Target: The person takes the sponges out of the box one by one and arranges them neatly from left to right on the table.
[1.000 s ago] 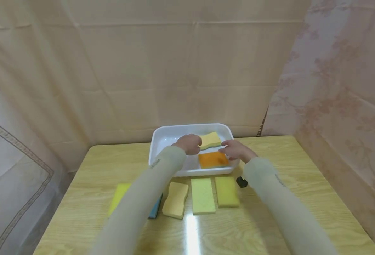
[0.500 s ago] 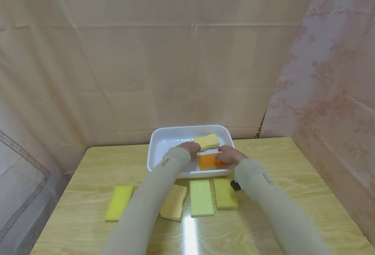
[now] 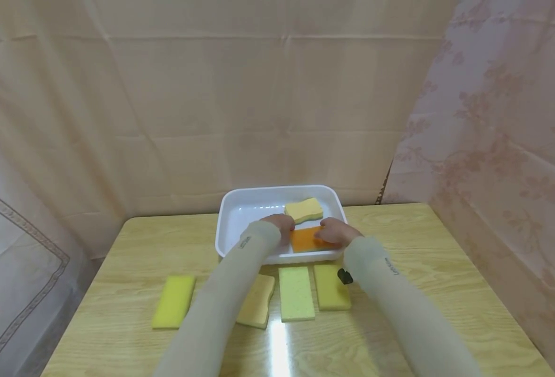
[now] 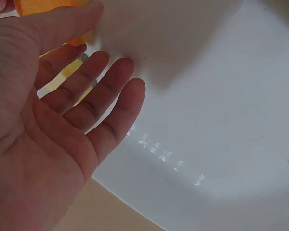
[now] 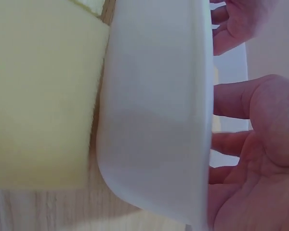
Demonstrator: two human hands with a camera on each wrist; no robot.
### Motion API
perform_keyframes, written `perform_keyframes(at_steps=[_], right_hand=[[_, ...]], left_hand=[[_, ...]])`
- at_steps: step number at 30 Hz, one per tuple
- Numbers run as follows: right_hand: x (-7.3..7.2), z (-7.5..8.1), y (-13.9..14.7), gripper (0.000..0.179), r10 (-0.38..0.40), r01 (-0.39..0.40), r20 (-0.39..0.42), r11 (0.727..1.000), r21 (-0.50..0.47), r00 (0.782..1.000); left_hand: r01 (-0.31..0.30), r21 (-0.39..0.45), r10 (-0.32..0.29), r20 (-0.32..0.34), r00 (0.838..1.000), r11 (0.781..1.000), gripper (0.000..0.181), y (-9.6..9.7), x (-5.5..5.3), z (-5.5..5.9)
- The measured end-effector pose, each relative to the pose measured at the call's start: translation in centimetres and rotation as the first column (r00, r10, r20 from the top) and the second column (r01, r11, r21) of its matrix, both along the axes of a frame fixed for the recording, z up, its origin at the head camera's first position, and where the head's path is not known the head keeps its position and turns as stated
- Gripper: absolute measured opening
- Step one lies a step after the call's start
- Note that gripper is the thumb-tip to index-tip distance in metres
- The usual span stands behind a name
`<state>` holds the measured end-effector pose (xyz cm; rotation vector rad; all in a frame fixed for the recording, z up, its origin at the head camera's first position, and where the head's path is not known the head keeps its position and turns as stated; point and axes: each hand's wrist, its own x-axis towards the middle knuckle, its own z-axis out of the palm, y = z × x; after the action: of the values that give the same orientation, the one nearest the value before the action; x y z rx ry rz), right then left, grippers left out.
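An orange sponge [image 3: 306, 239] lies flat in the near right part of a white tray [image 3: 230, 201]. At its left end is my left hand [image 3: 282, 224], whose fingers are extended in the left wrist view with the thumb beside the sponge [image 4: 53, 6]. My right hand [image 3: 338, 231] lies over the sponge's right end, thumb across its top. In the right wrist view the tray wall [image 5: 154, 106] hides the fingertips of the right hand [image 5: 260, 139]. A pale yellow wavy sponge [image 3: 304, 210] lies just beyond both hands in the tray.
Along the tray's near side, on the wooden table [image 3: 447, 272], lie a cream wavy sponge [image 3: 258, 303], a pale green sponge [image 3: 297, 293] and an olive-yellow sponge [image 3: 331, 288]. A bright yellow sponge [image 3: 174, 302] is farther left. A cloth curtain [image 3: 202, 104] hangs behind the table.
My right hand has come down and left onto the orange sponge's right end. The left hand has moved nearer, to the sponge's left end. The blue sponge is now hidden by the left arm.
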<state>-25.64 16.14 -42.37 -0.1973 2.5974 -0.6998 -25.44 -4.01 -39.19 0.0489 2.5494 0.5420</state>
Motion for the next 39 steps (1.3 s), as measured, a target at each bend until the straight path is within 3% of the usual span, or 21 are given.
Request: perform_keyframes(at_steps=[2, 5, 9, 12, 16, 20, 24, 27, 31, 35, 39], right_hand=[[0.1, -0.1, 0.0, 0.054, -0.011, 0.011, -0.009, 1.0, -0.006, 1.0], [0.2, -0.3, -0.1, 0.043, -0.035, 0.035, -0.024, 0.999, -0.032, 0.999], [0.2, -0.4, -0.1, 0.033, -0.075, 0.074, -0.014, 0.995, -0.07, 0.997], [0.2, -0.6, 0.0, 0.036, -0.101, 0.101, 0.006, 0.988, -0.114, 0.995], [0.1, -0.7, 0.2, 0.036, -0.103, 0.104, 0.017, 0.984, -0.146, 0.995], [-0.1, -0.7, 0.2, 0.048, -0.137, 0.142, 0.044, 0.978, -0.155, 0.99], [-0.1, -0.7, 0.2, 0.067, -0.175, 0.184, 0.068, 0.968, -0.169, 0.982], [-0.2, -0.8, 0.2, 0.063, -0.178, 0.191, 0.079, 0.959, -0.208, 0.981], [-0.3, -0.6, 0.2, 0.056, -0.179, 0.202, 0.103, 0.929, -0.311, 0.978], [-0.4, -0.4, 0.3, 0.064, -0.179, 0.213, 0.122, 0.9, -0.381, 0.976], [-0.4, -0.2, 0.6, 0.067, -0.183, 0.228, 0.145, 0.879, -0.418, 0.972]], left_hand=[[-0.051, 0.043, 0.051, 0.006, 0.999, 0.998, 0.023, 0.1, 0.2, -0.1], [-0.041, 0.078, 0.043, -0.022, 0.999, 0.996, 0.027, 0.1, 0.5, -0.2], [0.014, 0.078, -0.011, -0.045, 0.999, 0.997, 0.028, 0.2, 0.4, -0.5], [0.026, 0.073, -0.024, -0.026, 0.999, 0.997, 0.027, 0.4, 0.0, -0.8], [0.099, 0.024, -0.098, -0.029, 0.995, 0.995, 0.018, 0.5, -0.8, -1.4], [0.212, -0.03, -0.213, -0.057, 0.975, 0.977, 0.017, 0.5, -1.3, -1.7], [0.323, -0.081, -0.33, -0.097, 0.939, 0.943, 0.031, 0.3, -1.3, -1.6], [0.343, -0.079, -0.35, -0.115, 0.93, 0.936, 0.032, 0.2, -1.0, -1.2], [0.317, -0.05, -0.321, -0.129, 0.938, 0.947, 0.036, 0.0, -0.9, -0.9], [0.308, -0.038, -0.311, -0.132, 0.941, 0.951, 0.044, -0.1, -1.2, -1.0], [0.373, -0.057, -0.377, -0.149, 0.914, 0.926, 0.045, -0.1, -1.8, -1.2]])
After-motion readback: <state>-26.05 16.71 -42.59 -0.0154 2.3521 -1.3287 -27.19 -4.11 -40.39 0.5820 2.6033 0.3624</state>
